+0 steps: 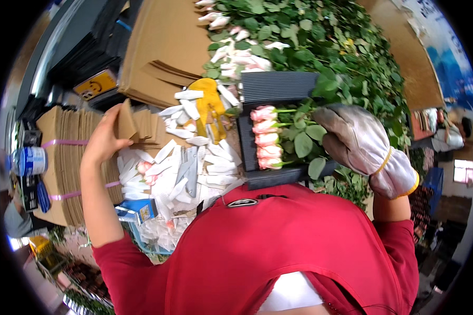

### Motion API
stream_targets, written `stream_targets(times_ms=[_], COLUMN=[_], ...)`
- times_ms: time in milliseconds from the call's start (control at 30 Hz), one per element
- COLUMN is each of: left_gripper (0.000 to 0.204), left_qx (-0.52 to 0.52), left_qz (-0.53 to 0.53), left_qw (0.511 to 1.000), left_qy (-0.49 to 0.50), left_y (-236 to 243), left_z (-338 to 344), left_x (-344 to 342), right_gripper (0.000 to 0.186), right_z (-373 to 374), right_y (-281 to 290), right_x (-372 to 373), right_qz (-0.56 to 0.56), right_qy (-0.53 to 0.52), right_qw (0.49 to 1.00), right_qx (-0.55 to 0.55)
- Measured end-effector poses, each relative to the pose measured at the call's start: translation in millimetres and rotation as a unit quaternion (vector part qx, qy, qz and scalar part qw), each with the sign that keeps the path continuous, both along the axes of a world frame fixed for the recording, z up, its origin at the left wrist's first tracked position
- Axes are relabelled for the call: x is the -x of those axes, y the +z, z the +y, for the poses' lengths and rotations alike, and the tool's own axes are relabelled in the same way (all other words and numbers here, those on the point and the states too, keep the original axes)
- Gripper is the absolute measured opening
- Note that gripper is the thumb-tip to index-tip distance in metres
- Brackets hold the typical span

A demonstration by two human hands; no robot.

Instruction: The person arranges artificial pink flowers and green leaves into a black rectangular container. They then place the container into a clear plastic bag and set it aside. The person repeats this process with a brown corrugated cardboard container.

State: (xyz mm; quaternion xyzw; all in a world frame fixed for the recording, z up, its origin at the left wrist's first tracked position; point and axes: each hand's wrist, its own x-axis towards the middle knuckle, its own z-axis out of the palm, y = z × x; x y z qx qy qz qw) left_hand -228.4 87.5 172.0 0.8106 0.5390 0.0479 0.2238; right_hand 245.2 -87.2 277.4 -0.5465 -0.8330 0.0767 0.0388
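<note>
Tan tbl point(415, 65) w/ leafy stems point(347, 44)

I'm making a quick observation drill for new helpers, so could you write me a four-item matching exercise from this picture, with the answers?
Column one
1. Left hand
2. Right hand
3. Pink roses
4. Cardboard bundle

Column two
A. Lined up in a black tray
B. Bound with pink straps
C. Bare, at a brown cardboard piece
D. Gloved, at the leafy stems

Right pairs: 1-C, 2-D, 3-A, 4-B
</note>
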Motion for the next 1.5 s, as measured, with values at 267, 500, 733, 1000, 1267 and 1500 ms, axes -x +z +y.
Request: stream_targets(times_ms=[267,500,733,1000,1267,1500], left_gripper=[0.108,0.108,0.03,0.048,0.073,0.078], left_qx=[-0.091,0.384,0.307,-0.261,-0.064,-0.012], left_qz=[-0.285,-0.62,-0.668,-0.255,-0.138,-0.179], left_qw=[0.952,0.68,0.675,0.927,0.931,0.937], left_qy=[-0.064,-0.073,0.063,0.083,-0.332,-0.3], left_y=[21.7,16.9,-7.6,-26.9,-36.3,-49.3], left_z=[-70.7,-111.2,-95.3,-96.6,-130.6,-125.3], left_x=[-102.6,-167.1,-159.9,-136.8,-257.2,-265.8], right_gripper=[0.068,0.047,0.032,0.033,0.035,0.026], right_z=[0.2,28.0,39.2,16.0,23.8,20.2], right_y=[-0.4,-13.1,-33.0,-54.7,-65.6,-61.9], right_x=[53.4,82.9,51.6,-19.2,11.3,25.0], right_qz=[0.227,0.428,0.475,0.431,-0.08,-0.031], right_qy=[-0.03,-0.183,-0.166,-0.284,-0.042,-0.087], right_qw=[0.973,0.848,0.82,0.717,0.956,0.981], right_qx=[-0.014,0.253,0.272,0.468,0.278,0.173])
